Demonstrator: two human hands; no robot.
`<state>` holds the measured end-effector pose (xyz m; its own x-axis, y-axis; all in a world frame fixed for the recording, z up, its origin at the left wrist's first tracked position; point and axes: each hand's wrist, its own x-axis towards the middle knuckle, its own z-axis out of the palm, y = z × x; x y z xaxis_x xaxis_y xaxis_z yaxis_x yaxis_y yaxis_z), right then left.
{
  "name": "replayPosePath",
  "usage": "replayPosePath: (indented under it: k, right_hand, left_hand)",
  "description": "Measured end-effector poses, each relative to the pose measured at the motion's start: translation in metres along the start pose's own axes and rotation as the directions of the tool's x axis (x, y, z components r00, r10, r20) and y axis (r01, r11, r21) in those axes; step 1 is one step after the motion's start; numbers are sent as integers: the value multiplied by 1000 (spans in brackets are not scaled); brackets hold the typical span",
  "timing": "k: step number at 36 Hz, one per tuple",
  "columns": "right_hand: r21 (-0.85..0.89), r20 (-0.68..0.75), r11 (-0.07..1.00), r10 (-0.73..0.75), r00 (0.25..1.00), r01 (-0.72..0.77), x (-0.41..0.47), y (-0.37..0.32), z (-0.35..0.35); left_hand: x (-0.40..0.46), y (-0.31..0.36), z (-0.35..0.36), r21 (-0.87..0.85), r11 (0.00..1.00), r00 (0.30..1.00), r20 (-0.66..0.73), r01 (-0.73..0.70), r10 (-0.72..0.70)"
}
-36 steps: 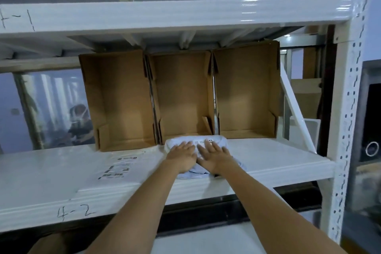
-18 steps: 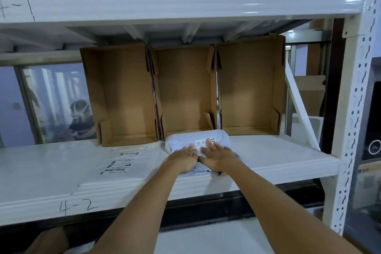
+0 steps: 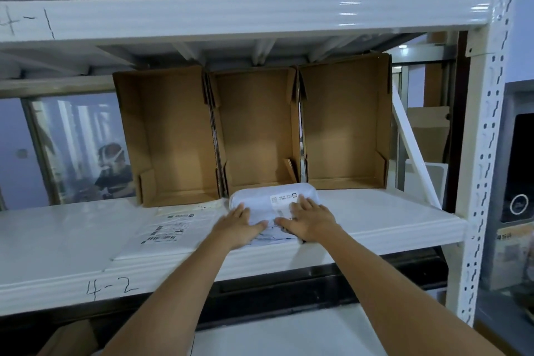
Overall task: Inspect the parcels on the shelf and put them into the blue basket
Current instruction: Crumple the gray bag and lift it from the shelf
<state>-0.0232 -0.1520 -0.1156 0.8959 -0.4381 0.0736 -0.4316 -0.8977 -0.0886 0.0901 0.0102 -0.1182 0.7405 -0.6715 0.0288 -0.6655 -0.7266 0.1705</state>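
Both forearms reach up and forward from the bottom of the view to the shelf (image 3: 375,225), whose rounded front lip runs just under the wrists and carries the handwritten mark "4-2" down to the left. The left hand (image 3: 239,225) and the right hand (image 3: 310,221) lie side by side, palms down, on a soft white parcel (image 3: 260,199). Their fingers are spread and nearly straight, pressing flat on the bag rather than curling round it; the thumbs point toward each other with a narrow strip of crumpled bag between them. The parcel's near edge sits at the shelf's front lip beneath the heels of the hands, and a small printed label (image 3: 281,200) shows on top just beyond the right fingertips.

Left of the left hand, close but apart, a flat white mailer (image 3: 173,231) lies on the shelf with its barcode label facing up; farther left the white shelf surface runs on bare. Right of the right hand the surface is bare out to the perforated upright post (image 3: 488,153).

Just past the fingertips, the parcel's far edge meets the open fronts of three cardboard boxes (image 3: 257,130) standing in a row, side walls touching. Above them the upper shelf beam (image 3: 260,17), marked "4-1", closes off the headroom.
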Motion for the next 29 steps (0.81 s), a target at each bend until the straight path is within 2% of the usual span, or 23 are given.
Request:
replayPosePath:
  k: [13,15,18,20,21,23,29]
  right_hand:
    - [-27,71,999,27,997,-25,-4,-4,-1]
    - [-35,57,999,28,998,-26,-5,-3,1]
    - [-43,25,999,26,999,-25,-2,-3,6]
    - [-34,7,999,24,1000,-23,0,-3,8]
    - [-30,5,999,21,1000,-21,1,-2,9]
    - [-22,8,1000,21,1000,-21,2,-2,9]
    - [-30,31,999,34,999,-33,4,0,9]
  left_hand:
    - [-5,10,-6,100,992,991,105,72,-82]
    - [0,14,-6,175,979,984,125,107,-130]
    - [6,31,-8,350,921,975,71,171,-208]
    - [3,49,-9,358,932,998,19,46,-57]
    - [3,56,-6,318,947,999,9,-46,45]
    - [1,62,2,220,966,990,8,-138,140]
    - [8,55,9,132,983,992,44,-126,121]
